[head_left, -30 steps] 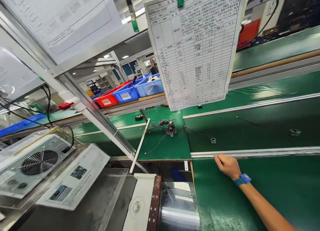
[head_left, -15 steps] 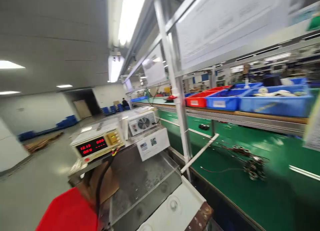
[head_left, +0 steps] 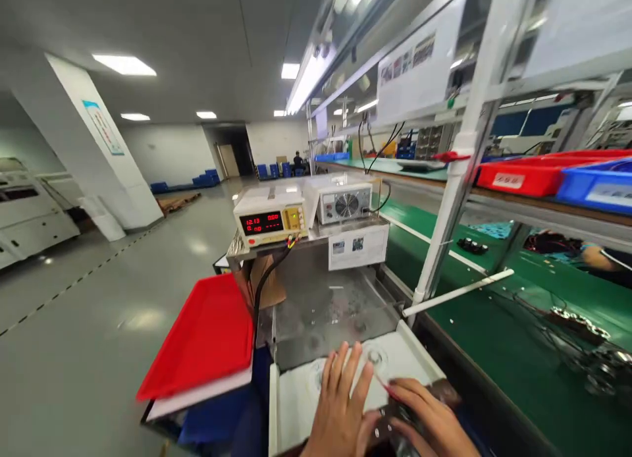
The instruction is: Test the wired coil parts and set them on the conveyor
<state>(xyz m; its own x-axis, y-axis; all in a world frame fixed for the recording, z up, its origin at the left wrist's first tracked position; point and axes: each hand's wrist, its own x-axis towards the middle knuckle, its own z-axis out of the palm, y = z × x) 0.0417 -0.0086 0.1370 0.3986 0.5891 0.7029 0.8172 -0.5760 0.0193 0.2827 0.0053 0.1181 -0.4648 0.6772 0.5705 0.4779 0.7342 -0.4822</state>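
My left hand lies palm down over the white tray, fingers stretched out and slightly apart. Its thumb reaches toward a dark part with small shiny round spots. Curled around the right side of that part is my right hand. A thin red wire shows at my right fingertips. The hands cover much of the dark part, so its kind cannot be made out. Behind them, a clear sloping cover stands over the back of the tray.
A power supply with red digits and a grey fan unit stand behind. At left is a red tray. A white post and crossbar border the green bench, with wired parts and another person's arm.
The view has swung left and levelled, so the power supply and bench appear farther right. Both my hands have come into view at the white tray.
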